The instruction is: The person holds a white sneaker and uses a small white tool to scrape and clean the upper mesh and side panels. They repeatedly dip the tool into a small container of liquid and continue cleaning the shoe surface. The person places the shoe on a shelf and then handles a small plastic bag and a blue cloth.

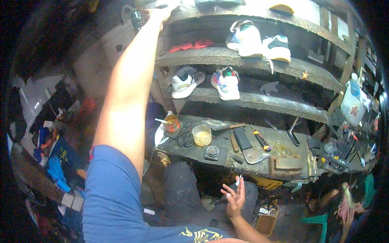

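My left arm stretches up to the top shelf, where my left hand [162, 15] is at a pale object with a dark patch. Glare washes out its fingers, so its grip is unclear. Low in front of my lap is my right hand [234, 199], palm turned up, with a small white strip [238, 180] held between its fingers. Beyond it stands a worn workbench [190, 150]. On it lie black scissors [185, 138], a cup of yellowish paste [202, 135], an orange tin [172, 123], a black block [242, 139] and a black-and-yellow handled tool [261, 138].
Wooden shelves [300, 103] rise behind the bench, carrying white sneakers [227, 84] and red pieces [191, 45]. A pale jug [351, 103] hangs at the right. Cloth and scraps [58, 172] pile up at the left. A green plastic chair [322, 222] is at lower right.
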Demonstrator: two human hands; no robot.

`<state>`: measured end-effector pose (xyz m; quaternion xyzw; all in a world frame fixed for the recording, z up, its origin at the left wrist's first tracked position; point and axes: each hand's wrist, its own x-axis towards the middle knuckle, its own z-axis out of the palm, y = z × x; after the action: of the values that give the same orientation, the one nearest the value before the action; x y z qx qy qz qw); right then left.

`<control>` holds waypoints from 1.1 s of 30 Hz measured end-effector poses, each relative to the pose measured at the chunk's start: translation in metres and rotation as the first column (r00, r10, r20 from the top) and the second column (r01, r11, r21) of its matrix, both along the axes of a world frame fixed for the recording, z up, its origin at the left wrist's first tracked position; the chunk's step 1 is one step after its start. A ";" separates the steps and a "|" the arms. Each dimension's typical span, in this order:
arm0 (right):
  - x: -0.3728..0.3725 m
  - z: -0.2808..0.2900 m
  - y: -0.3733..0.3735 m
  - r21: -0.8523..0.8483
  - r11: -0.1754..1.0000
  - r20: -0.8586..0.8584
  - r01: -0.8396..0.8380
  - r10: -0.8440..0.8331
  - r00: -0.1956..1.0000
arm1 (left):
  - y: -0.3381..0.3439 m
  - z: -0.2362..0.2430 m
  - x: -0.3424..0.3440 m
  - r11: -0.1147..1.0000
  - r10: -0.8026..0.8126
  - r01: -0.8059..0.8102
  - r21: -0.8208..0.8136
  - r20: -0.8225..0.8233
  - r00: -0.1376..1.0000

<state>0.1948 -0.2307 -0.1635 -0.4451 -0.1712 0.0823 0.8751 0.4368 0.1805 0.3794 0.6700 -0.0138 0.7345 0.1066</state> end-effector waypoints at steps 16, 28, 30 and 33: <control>-0.003 -0.028 -0.020 -0.397 0.912 -0.073 0.101 -0.141 0.987 | -0.022 -0.285 -0.198 0.885 -0.461 0.383 -0.263 -0.601 0.653; 0.000 -0.022 0.034 -0.585 0.794 -0.048 -0.168 0.173 0.984 | -0.015 -0.680 -0.416 -0.111 -0.654 -0.242 -0.964 -0.113 0.748; -0.011 -0.016 0.056 -0.522 0.813 -0.099 -0.260 0.245 0.965 | -0.005 -0.735 -0.405 -0.451 -0.555 -0.133 -0.882 0.160 0.817; -0.028 -0.009 0.073 -0.526 0.789 -0.066 -0.319 0.335 0.940 | 0.010 -0.803 -0.368 -0.749 -0.243 0.107 -0.653 0.421 0.874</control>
<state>0.1666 -0.1579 -0.1721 -0.6333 -0.2295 0.2694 0.6882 0.0689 0.1901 -0.4240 0.1640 0.4953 0.2193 0.8245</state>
